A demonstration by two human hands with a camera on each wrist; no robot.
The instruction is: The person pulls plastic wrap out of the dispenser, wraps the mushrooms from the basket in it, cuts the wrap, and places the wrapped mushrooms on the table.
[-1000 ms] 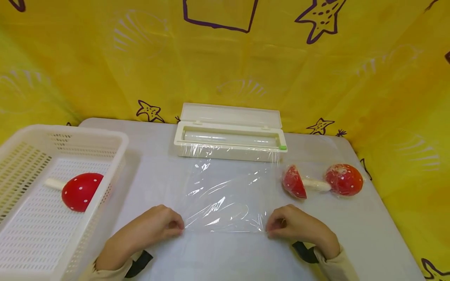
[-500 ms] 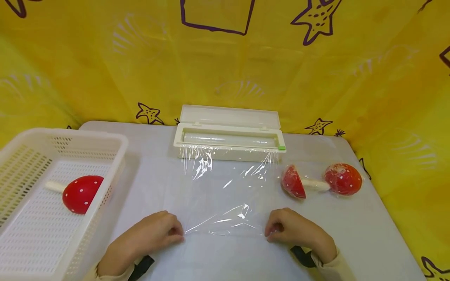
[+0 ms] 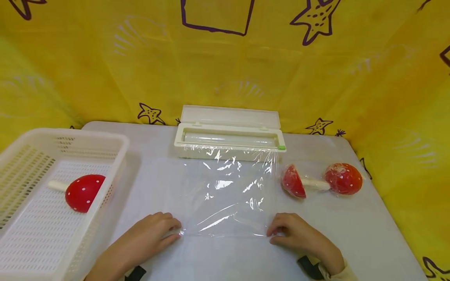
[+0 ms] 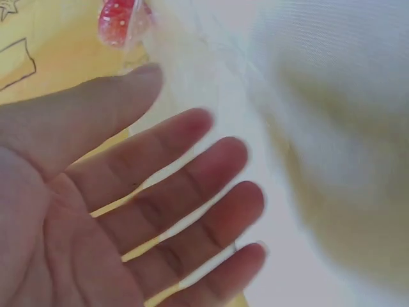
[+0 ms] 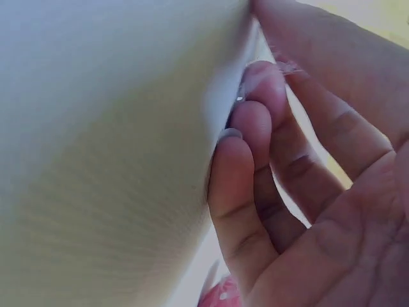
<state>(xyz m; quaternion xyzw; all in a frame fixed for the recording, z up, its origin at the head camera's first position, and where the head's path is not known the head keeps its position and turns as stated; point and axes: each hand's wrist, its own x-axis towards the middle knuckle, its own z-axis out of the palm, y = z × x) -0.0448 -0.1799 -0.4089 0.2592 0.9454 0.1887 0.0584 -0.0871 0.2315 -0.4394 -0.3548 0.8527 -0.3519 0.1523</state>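
A sheet of clear plastic wrap (image 3: 225,199) lies stretched over the table from its dispenser box (image 3: 230,153), with glare and creases across it. At the sheet's near left corner is my left hand (image 3: 151,236), thumb and fingers apart; the left wrist view shows its fingers (image 4: 192,166) spread and nearly straight. My right hand (image 3: 299,234) pinches the near right corner. In the right wrist view a glint of wrap shows by thumb and index, while the other fingers (image 5: 233,173) curl against the white table surface.
A white basket (image 3: 123,156) at the left holds a red toy mushroom (image 3: 84,193) with white dots. To the right lie two wrapped toy mushrooms (image 3: 342,178). The box's lid (image 3: 230,116) stands raised, with the roll (image 3: 228,139) inside. A yellow patterned cloth (image 3: 211,58) hangs behind.
The left hand's thumb and fingers have parted at the wrap's corner. Both hands have come slightly nearer the front edge, and the wrap lies flatter, its glare shifted.
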